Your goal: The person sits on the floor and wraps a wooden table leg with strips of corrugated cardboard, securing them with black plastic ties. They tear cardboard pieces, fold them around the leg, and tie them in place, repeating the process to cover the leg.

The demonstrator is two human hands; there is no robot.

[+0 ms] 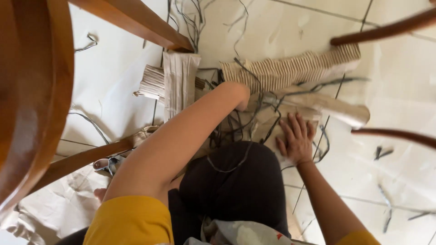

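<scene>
Right hand [297, 139], fingers spread flat, pins brown paper sheet [268, 124] on floor [399, 90] near knee; left hand [238, 95] reaches far into dark cord strands [236, 127], grip hidden.

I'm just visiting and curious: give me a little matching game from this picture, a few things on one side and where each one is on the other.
Things:
1. right hand
2. left hand
3. scissors
4. fanned row of folded paper pieces

Places:
A. on the floor under the wooden chair rung
B. stretched across the floor at the top, beyond both hands
C. pressed flat on brown paper
D. reaching into the tangle of dark strings

Pairs: 1-C, 2-D, 3-A, 4-B
</scene>
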